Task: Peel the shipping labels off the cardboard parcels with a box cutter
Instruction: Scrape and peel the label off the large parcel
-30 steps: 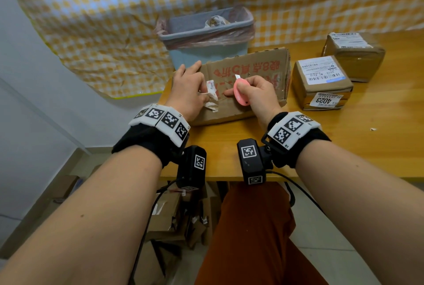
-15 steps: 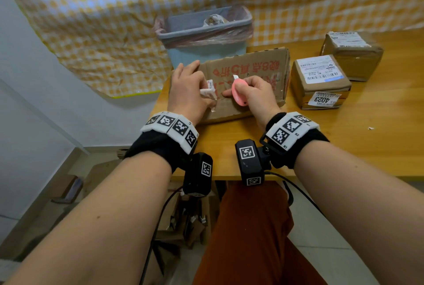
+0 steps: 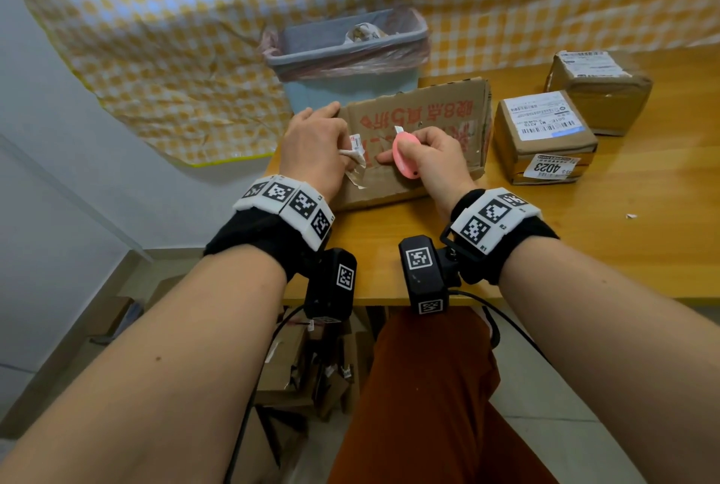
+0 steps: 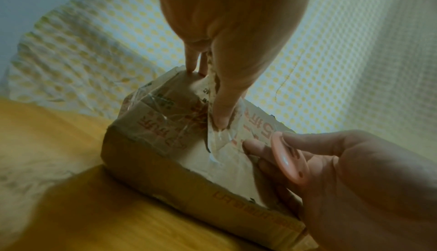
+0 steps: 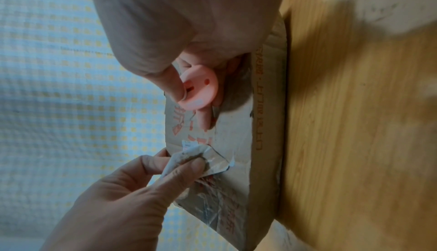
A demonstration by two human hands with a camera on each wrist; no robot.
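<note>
A flat cardboard parcel (image 3: 432,121) with red print lies at the table's left end. My left hand (image 3: 315,148) pinches a crumpled, partly lifted shipping label (image 3: 356,150) between thumb and fingers; the label (image 4: 227,124) still hangs onto the parcel (image 4: 151,154) by clear tape. My right hand (image 3: 432,160) grips a pink box cutter (image 3: 403,154), its short blade pointing up, and one finger presses on the cardboard. In the right wrist view the cutter (image 5: 198,88) sits between thumb and fingers above the label (image 5: 196,154).
Two smaller taped parcels (image 3: 543,136) (image 3: 600,89) with white labels stand to the right on the wooden table (image 3: 584,242). A blue bin (image 3: 346,54) with a liner stands behind the parcel. More cardboard lies on the floor under the table.
My left hand has pulled the label a bit further up and off the parcel. The right hand with the cutter has stayed nearly in place.
</note>
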